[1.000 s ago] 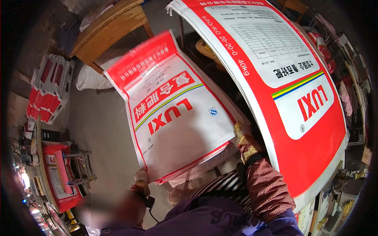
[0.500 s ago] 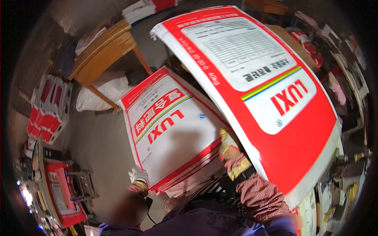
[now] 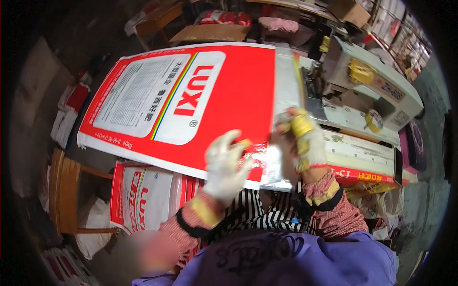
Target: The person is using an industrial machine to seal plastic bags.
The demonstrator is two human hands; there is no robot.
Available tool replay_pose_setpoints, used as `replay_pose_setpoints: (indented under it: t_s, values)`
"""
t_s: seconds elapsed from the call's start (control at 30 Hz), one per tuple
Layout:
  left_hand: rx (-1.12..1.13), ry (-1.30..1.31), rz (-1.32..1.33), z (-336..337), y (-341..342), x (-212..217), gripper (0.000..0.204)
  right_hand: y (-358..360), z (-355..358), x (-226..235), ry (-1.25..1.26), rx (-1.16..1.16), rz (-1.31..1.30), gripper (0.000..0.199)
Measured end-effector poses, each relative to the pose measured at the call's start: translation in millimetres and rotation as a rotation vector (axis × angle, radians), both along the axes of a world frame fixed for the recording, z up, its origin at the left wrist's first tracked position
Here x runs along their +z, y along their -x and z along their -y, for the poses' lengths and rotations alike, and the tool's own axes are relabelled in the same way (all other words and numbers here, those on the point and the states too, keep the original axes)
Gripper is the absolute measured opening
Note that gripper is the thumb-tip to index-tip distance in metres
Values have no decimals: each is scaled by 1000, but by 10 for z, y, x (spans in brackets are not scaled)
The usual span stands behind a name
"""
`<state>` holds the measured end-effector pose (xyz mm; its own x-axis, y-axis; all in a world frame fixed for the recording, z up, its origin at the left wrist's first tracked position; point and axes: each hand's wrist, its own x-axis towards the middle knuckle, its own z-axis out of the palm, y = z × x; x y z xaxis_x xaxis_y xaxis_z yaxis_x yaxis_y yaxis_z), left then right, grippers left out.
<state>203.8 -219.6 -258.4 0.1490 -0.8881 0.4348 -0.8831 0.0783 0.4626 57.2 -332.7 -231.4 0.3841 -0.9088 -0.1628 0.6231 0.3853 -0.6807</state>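
A large red and white woven sack (image 3: 243, 100) lies flat on top of a pile in front of me, printed side up. From its right end sticks a shiny clear plastic liner (image 3: 287, 86). My left hand (image 3: 224, 164), in a white glove with a yellow-tipped finger, is over the sack's near right corner, fingers bent and apart. My right hand (image 3: 307, 136), in a worn white and yellow glove, is over the liner, its fingers bent and smeared by motion. Whether they grip the liner cannot be made out.
To the right stands a sewing machine (image 3: 377, 83) with yellow tape on it. Below the pile's left side rests another stack of printed sacks (image 3: 162, 183). A wooden stool (image 3: 70, 190) stands at the left. Cardboard (image 3: 210, 33) lies beyond the pile.
The view has swung right toward the sewing machine. My left hand has left the lower sack stack and come over the upper sack. My right hand has moved to the liner end.
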Motion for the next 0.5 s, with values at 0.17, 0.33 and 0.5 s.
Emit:
replay_pose_setpoints:
  t_s: [0.17, 0.33, 0.5]
  values:
    - [-69, -144, 183, 737, 594, -212, 36, 618, 385, -423, 105, -395, -129, 11]
    - [-90, -156, -50, 994, 344, -331, 27, 655, 407, -604, 170, -124, -285, 17]
    - [-154, -328, -1083, 987, 252, -179, 21, 416, 377, -271, 621, 321, -1087, 32]
